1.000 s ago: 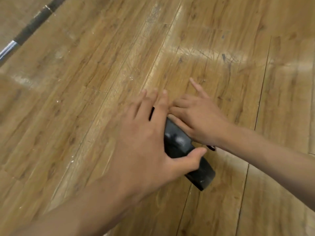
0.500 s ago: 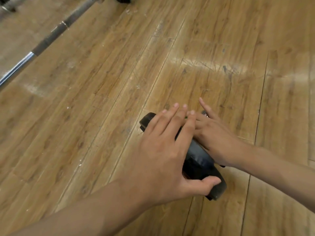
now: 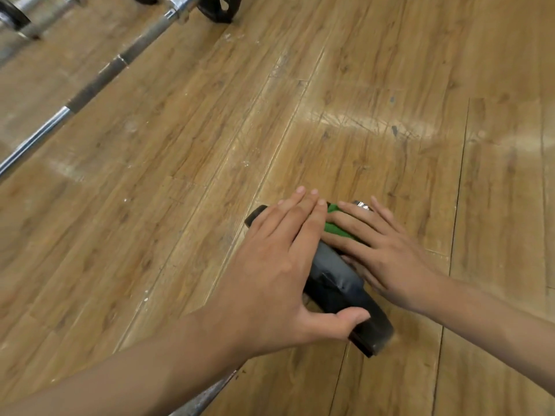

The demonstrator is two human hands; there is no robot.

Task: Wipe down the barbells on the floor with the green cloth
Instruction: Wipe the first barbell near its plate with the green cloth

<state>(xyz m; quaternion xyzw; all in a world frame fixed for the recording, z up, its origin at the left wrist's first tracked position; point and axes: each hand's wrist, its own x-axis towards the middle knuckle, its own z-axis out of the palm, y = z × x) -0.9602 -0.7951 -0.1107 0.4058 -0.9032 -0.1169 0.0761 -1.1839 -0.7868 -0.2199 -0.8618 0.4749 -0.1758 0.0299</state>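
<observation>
Green peeks out between the two hands: the green cloth (image 3: 336,228) is pressed against the far face of a black plate (image 3: 336,277), which stands on its edge on the plank floor (image 3: 180,205) close in front of the person. The right hand (image 3: 387,253) lies flat on the cloth with fingers straight and slightly fanned, so only a small wedge of fabric shows. The left hand (image 3: 270,274) is laid over the plate's top rim, fingers straight and together, thumb spread back onto the near side of the rim (it curls round nothing, it just rests there). That hand hides most of the plate's upper edge, and I cannot tell how far the cloth runs beneath the fingers.

Just beyond the right fingertips a bit of chrome sleeve end (image 3: 362,205) pokes out. Under the left forearm a short stretch of grey bar shaft (image 3: 204,399) shows at the bottom edge, the rest covered by the arm.

Well apart, up to the left, a second barbell (image 3: 90,94) lies slantwise across the planks, and its chrome sleeve carries a dark plate (image 3: 220,9) at the top edge. More chrome sleeves (image 3: 27,13) sit in the top left corner, blurred. White scuffs mark the floor.
</observation>
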